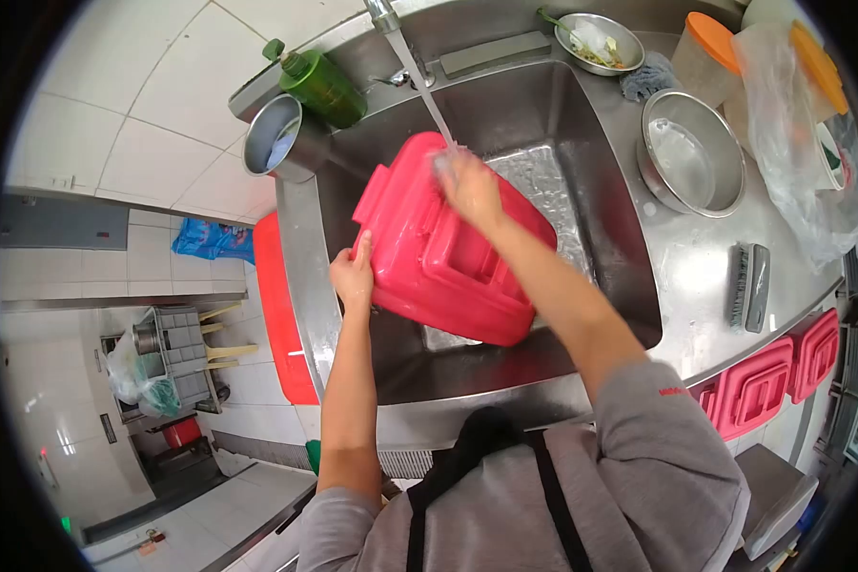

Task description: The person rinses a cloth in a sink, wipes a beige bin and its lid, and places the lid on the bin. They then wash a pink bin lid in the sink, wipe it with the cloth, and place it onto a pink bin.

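Red bin [448, 262] tilted in sink [534, 105], centre, under tap stream [427, 93]. L hand [353, 276]: fingers clamp bin's left edge. R hand [469, 186] on bin's far top, in water; fingers blurred, can't tell grip. Steel bowl [691, 153] on tabletop [696, 276], right.

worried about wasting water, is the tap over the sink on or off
On. A stream of water runs from the tap down onto the red container, right where the right hand rests on it.
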Tool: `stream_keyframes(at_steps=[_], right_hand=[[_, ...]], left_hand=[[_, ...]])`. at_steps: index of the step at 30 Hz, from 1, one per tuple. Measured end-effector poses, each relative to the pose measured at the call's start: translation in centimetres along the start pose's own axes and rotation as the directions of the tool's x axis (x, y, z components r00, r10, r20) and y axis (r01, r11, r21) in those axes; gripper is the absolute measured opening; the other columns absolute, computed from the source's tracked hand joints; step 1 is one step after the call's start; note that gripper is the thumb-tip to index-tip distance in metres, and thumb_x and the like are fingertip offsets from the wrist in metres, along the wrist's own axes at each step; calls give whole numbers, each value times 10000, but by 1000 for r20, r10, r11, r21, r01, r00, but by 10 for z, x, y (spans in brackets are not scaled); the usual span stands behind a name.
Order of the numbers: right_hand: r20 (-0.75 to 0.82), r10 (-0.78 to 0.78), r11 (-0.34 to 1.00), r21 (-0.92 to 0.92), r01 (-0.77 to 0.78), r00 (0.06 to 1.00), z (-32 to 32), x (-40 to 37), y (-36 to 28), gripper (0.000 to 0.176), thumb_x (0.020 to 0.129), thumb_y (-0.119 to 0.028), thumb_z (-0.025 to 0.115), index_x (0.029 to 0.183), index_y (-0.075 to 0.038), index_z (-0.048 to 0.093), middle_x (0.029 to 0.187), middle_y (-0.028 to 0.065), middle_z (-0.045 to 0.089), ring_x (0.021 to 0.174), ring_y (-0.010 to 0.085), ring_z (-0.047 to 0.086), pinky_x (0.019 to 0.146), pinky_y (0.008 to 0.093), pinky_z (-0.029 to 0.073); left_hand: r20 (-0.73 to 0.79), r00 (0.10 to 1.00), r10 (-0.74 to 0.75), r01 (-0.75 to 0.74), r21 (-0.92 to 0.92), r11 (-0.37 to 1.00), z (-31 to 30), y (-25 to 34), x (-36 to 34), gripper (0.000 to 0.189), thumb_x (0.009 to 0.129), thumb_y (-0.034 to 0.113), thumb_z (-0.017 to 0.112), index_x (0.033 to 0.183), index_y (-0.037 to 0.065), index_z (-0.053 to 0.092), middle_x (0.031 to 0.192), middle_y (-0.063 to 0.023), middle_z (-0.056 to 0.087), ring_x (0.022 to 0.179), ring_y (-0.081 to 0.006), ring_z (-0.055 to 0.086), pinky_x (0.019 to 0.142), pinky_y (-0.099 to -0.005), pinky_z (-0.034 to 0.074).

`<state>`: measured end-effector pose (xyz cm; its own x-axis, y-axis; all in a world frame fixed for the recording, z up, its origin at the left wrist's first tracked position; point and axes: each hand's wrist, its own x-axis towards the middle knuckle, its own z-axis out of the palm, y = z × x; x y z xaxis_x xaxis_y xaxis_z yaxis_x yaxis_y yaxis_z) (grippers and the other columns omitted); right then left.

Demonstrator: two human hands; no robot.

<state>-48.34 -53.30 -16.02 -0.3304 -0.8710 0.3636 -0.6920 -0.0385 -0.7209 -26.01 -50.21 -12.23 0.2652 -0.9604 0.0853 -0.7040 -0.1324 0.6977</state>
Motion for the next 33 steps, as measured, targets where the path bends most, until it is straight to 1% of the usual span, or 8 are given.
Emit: stream_keyframes(at_steps=[4, 11, 15, 21, 23, 25, 27, 33], right_hand=[[16, -356, 914, 216, 344, 934, 2, -103, -39, 203, 790, -101, 541, 989, -76, 572, 1055, 120, 524, 1087, 351, 458, 983, 463, 335], [-122, 103, 993, 66, -95, 987, 28, -16, -2, 256, 759, -202, 583, 983, -80, 559, 1034, 166, 454, 978, 349, 449, 844, 482, 379], [-160, -26, 996, -85, 13, 987, 4, -56, 36, 236, 781, -151, 555, 1002, -67, 544, 1030, 193, 463, 937, 362, 463, 788, 455, 405], [133, -368, 884, 359, 301, 920, -12, -90, 47, 212, 755, -128, 543, 939, -30, 578, 1024, 124, 498, 951, 324, 457, 771, 422, 419], [444, -476, 787, -170, 593, 759, -23, -59, 54, 227, 747, -155, 519, 918, -41, 614, 993, 66, 512, 907, 277, 463, 743, 371, 420], [387, -515, 739, -251, 625, 765, -27, -44, 49, 232, 742, -178, 500, 891, -90, 654, 948, 23, 520, 885, 224, 454, 733, 335, 392], [680, -360, 517, -424, 743, 639, -31, -42, 44, 197, 730, -176, 518, 837, -115, 672, 895, 0, 521, 895, 196, 447, 733, 330, 362], [831, -236, 603, -281, 747, 503, -37, -44, 46, 178, 724, -163, 513, 754, -125, 685, 901, 14, 612, 918, 198, 492, 754, 345, 376]], left_hand=[[2, 998, -71, 70, 58, 996, 7, -23, 3, 573, 710, 498, 649, 690, -74, 612, 595, -197, 595, 575, -277, 588, 597, -379, 449], [1, 992, -126, 125, -81, 989, 17, -16, -13, 537, 740, 453, 644, 711, -82, 608, 619, -180, 597, 578, -223, 569, 605, -368, 448], [14, 982, -188, 188, -117, 975, 18, -23, -10, 500, 752, 429, 654, 685, -63, 594, 606, -114, 577, 563, -170, 523, 567, -324, 428], [26, 994, -106, 107, -38, 994, 15, -3, -16, 550, 751, 451, 646, 643, -82, 565, 569, -154, 568, 542, -198, 534, 556, -351, 433], [48, 993, -107, 107, 17, 994, 8, 8, -20, 553, 755, 445, 643, 647, -91, 558, 563, -163, 563, 540, -193, 533, 551, -354, 430], [17, 995, -99, 99, -22, 995, 13, -3, -21, 541, 757, 435, 645, 645, -87, 559, 565, -157, 566, 537, -188, 529, 549, -352, 431], [-11, 996, -90, 89, -70, 994, 17, -8, -22, 529, 759, 425, 647, 644, -84, 560, 567, -151, 569, 534, -184, 524, 548, -350, 431], [-19, 984, -178, 167, -264, 950, 23, -5, -34, 473, 755, 384, 668, 654, -69, 578, 579, -101, 576, 543, -148, 507, 539, -321, 429]])
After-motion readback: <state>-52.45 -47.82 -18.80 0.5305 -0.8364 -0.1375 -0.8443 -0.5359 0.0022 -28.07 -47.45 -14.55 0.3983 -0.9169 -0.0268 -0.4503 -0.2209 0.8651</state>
